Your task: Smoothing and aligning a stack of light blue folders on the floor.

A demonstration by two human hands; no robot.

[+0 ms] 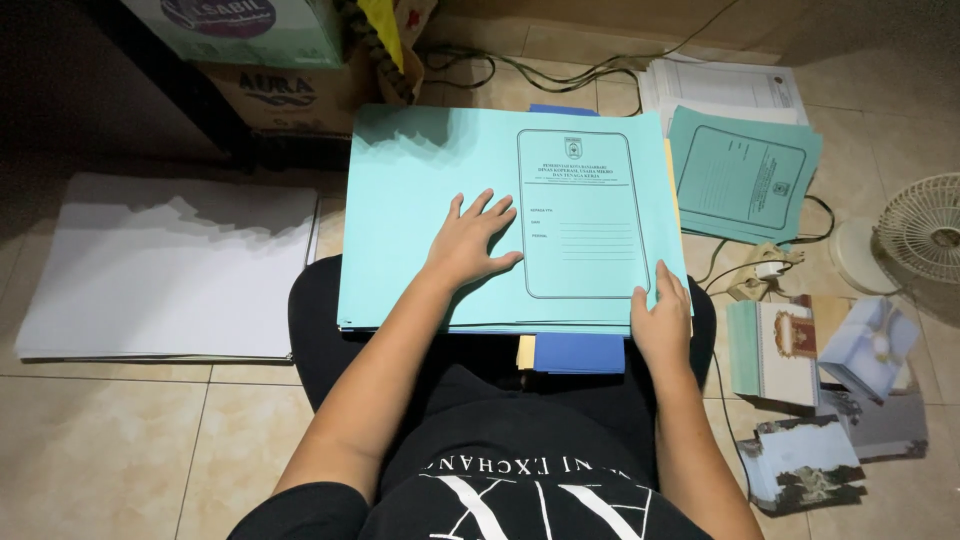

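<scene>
Black printed shirt closest to the lens, bare forearms reaching forward from it over black-clad legs. Left hand pressed flat, fingers spread, on top of a stack of teal paper folders resting on the lap; nothing clasped, just palm and fingertips touching the top cover. Right hand at the stack's near right corner, fingers curled over the edge and closed on the top teal sheets, thumb side hidden beneath. Just under that grip, blue folders and a yellow edge poking out toward the body. Beyond the right hand, flat on the tiled floor, another teal folder atop white printed sheets. Right of that grip, a tangle of cables with a plug, a white fan, and small booklets. Well left of the flat hand, a broad pile of white paper. Cardboard boxes beyond the stack.
</scene>
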